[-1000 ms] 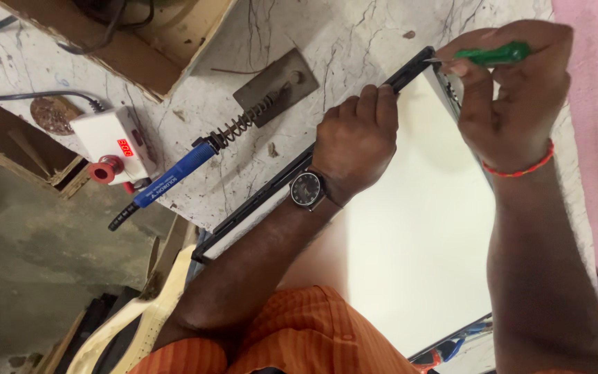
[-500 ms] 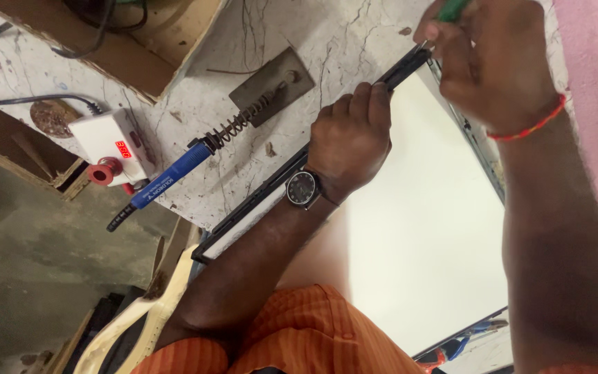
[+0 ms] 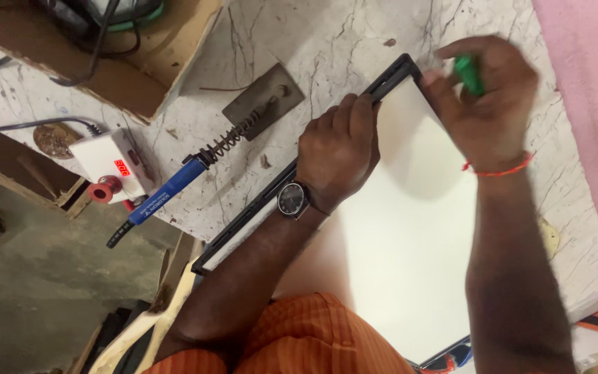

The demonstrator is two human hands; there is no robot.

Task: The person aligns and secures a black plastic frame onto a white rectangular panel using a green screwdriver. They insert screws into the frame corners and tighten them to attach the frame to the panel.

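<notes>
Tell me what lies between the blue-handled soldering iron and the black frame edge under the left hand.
In the head view, only bare marble tabletop separates the soldering iron from the black frame that the left hand presses.

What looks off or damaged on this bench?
Nothing spilled or broken. The white panel overhangs the marble bench edge toward the person, steadied by the left hand on its black frame; the right hand grips a green tool.

The marble tabletop (image 3: 354, 41) is viewed steeply from above and close by a single head-worn camera, tilted, with the wearer's lap below.
</notes>
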